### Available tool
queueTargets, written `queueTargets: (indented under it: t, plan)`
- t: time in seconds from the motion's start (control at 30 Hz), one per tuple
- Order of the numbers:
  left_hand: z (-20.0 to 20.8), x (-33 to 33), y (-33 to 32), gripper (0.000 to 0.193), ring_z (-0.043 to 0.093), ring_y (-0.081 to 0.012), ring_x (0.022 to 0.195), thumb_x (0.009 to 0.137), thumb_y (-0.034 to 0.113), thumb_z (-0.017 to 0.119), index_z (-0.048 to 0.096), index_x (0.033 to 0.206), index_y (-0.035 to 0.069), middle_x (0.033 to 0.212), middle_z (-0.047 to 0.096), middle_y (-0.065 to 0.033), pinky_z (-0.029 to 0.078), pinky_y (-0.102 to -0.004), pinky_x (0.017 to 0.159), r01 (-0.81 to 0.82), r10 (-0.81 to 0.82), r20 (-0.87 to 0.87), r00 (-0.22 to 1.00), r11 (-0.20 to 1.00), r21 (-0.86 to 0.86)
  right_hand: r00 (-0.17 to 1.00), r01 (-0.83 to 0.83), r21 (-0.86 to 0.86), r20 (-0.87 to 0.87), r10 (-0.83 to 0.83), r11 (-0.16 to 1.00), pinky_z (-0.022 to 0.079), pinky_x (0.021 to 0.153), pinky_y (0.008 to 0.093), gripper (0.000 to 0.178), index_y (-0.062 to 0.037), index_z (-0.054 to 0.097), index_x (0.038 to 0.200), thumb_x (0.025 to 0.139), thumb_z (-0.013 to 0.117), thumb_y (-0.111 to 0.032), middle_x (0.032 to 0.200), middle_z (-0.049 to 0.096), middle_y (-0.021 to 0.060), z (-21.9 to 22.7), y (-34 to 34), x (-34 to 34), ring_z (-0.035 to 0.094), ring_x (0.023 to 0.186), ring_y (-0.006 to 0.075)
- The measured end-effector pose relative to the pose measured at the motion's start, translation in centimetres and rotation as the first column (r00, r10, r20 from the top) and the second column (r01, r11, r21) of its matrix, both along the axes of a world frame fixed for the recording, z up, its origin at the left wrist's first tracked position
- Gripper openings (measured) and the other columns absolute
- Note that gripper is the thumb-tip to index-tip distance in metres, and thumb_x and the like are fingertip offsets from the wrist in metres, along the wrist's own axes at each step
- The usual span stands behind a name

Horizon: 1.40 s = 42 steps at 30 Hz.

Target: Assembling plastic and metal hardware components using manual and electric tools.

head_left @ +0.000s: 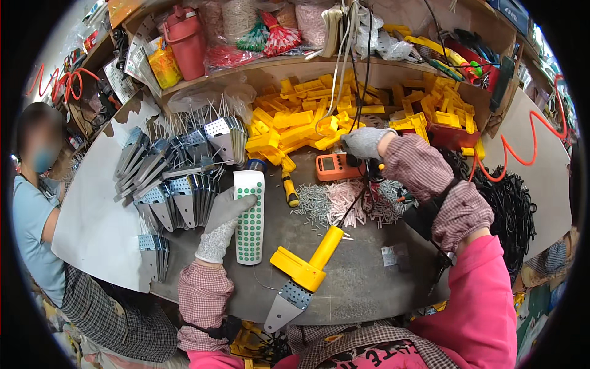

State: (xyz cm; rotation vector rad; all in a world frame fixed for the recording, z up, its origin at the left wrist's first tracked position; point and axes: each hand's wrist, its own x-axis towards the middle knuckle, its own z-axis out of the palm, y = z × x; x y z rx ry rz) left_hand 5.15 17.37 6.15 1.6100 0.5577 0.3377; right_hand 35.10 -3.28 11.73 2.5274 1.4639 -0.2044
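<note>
My left hand [228, 212], in a grey glove, grips a long white strip of round green stickers [249, 237], its thumb lying across the front. Behind the strip's top end is a dark blue round thing [255, 165]. My gloved right hand [364, 144] is curled beside an orange meter [337, 166] with a small screen; what its fingers hold, if anything, is hidden. Between my arms lies a yellow plastic housing with a handle [301, 267], joined to a grey metal plate [286, 307]. A cable runs up from the handle.
Bundled metal plates with wires [175, 178] stand at left, yellow plastic parts [289, 120] behind. Small screws and pink pieces [344, 200] lie mid-table near a yellow-handled tool [289, 187]. Black cables [507, 215] and a red coiled hose [513, 154] are right. A co-worker [40, 203] sits left.
</note>
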Motion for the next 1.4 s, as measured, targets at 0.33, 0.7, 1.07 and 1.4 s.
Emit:
queueTargets:
  t: [0.33,0.7,1.07,1.4]
  plan:
    - [0.9,0.2,-1.3,0.036,0.065,-0.0118,0.083,0.088,0.017,0.07,0.064,0.117,-0.003,0.097,0.07,-0.0048,0.051,-0.0276,0.079,0.058,-0.058,0.103,0.993,0.998,0.001,0.999,-0.005,0.088,0.037,0.001,0.996,0.053,0.084,0.0487,0.035,-0.0011,0.053,0.126,0.098,0.045,-0.021,0.107,0.069,0.0221,-2.6,-0.6,0.6,0.066,0.101,0.0393]
    - [1.7,-1.6,-5.8,0.023,0.063,-0.0072,0.073,0.092,0.012,0.066,0.068,0.112,0.001,0.088,0.07,-0.0018,0.051,-0.0243,0.067,-0.076,0.08,0.158,0.984,0.996,-0.036,0.921,-0.26,0.907,0.13,0.367,0.331,0.044,0.095,0.0424,0.03,-0.0098,0.064,0.11,0.082,0.072,-0.015,0.105,0.059,0.0102,-3.8,0.7,-17.4,0.057,0.105,0.0311]
    - [0.5,-1.4,-6.0,0.016,0.06,-0.032,0.084,0.079,0.008,0.068,0.07,0.095,0.009,0.087,0.063,-0.011,0.045,-0.0442,0.076,-0.258,0.02,0.273,0.962,0.401,0.879,0.947,-0.134,0.939,0.027,0.32,0.317,0.046,0.085,0.0423,0.019,-0.0089,0.063,0.091,0.076,0.074,-0.015,0.09,0.06,0.0088,-5.2,2.6,-19.2,0.059,0.092,0.0297]
    - [-1.4,0.7,-0.1,0.017,0.063,-0.0103,0.06,0.091,0.016,0.064,0.067,0.097,-0.001,0.079,0.068,-0.0033,0.049,-0.0256,0.055,-0.104,0.104,0.001,0.995,0.986,0.13,0.596,0.53,0.732,-0.681,0.426,0.429,0.051,0.076,0.0324,0.018,0.0004,0.065,0.095,0.087,0.067,-0.015,0.086,0.067,0.0107,-9.8,5.9,-15.4,0.064,0.08,0.0158]
